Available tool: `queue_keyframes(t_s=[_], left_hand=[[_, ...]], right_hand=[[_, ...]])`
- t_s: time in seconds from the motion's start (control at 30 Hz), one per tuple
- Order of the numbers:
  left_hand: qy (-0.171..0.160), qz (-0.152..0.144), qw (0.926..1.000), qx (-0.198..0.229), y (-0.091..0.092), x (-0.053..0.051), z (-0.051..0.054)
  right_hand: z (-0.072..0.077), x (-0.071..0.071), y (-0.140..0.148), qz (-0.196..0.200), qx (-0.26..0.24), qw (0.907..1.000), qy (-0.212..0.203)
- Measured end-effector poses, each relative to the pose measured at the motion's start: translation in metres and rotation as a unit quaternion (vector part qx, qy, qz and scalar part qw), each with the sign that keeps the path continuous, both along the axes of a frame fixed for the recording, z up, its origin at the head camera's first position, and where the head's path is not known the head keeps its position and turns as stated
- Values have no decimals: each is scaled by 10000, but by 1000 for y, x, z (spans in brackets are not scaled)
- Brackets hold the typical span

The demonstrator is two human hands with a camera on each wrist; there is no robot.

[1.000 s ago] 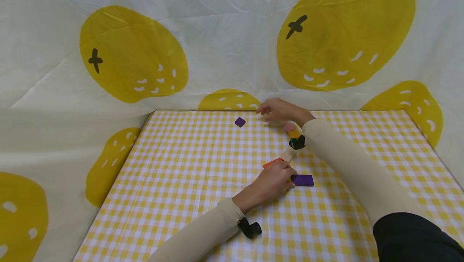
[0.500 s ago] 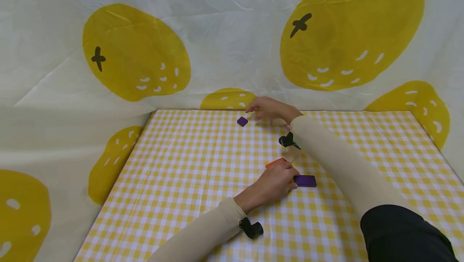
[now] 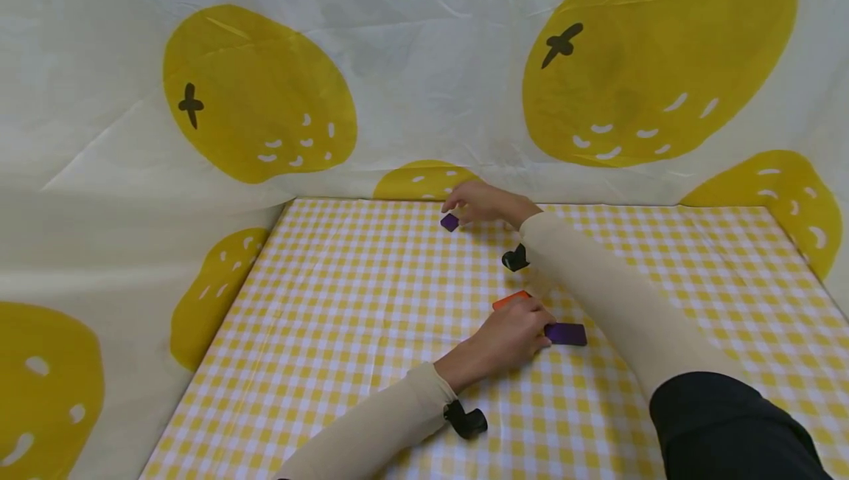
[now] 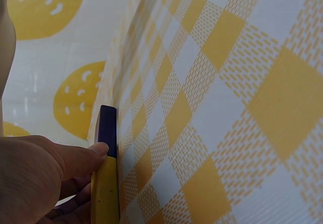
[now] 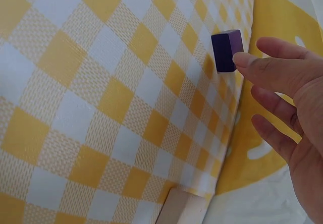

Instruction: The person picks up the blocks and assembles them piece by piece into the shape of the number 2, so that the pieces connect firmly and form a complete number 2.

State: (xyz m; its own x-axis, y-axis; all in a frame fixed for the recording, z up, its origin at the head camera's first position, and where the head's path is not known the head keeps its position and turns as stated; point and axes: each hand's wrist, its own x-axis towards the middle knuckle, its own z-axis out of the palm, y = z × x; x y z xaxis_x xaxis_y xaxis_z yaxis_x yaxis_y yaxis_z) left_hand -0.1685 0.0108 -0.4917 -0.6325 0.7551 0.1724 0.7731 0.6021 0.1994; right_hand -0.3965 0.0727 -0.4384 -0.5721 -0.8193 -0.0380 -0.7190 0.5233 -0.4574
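Note:
My left hand [image 3: 509,336] is low over the cloth, gripping a flat purple block [image 3: 567,334] at its left end. In the left wrist view the thumb lies where this purple block meets a yellow block [image 4: 105,188]; the other fingers are partly hidden. An orange block [image 3: 511,299] shows just beyond the left knuckles. Farther back, my right hand [image 3: 480,202] reaches over a small purple block [image 3: 449,223] with its fingers spread apart. The right wrist view has the thumb tip at this block's edge; whether it touches I cannot tell.
A pale wooden block [image 5: 179,206] lies under the right wrist. The yellow-checked cloth [image 3: 318,332] covers the table and ends at a white hanging sheet [image 3: 424,82] with yellow fruit prints. The right sleeve [image 3: 603,288] crosses above the blocks and hides part of the area.
My right hand has moved left to the small purple block, and its forearm now covers the pink and yellow pieces seen earlier. The left hand keeps its place on the blocks.

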Motion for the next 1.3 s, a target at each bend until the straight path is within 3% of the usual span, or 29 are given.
queue_keyframes(t_s=[0.33,0.8,1.13,1.3], left_hand=[[130,147,9997,-150,1,2,0],[346,-4,9994,-31,0,0,-2],[207,23,9998,-16,0,1,-1],[275,25,9996,-28,0,2,-1]], right_hand=[[-3,0,-11,-120,409,9991,-32],[-5,1,-15,-79,601,9982,20],[-9,-1,2,-287,528,9977,-325],[-11,-2,11,-229,553,9979,-230]])
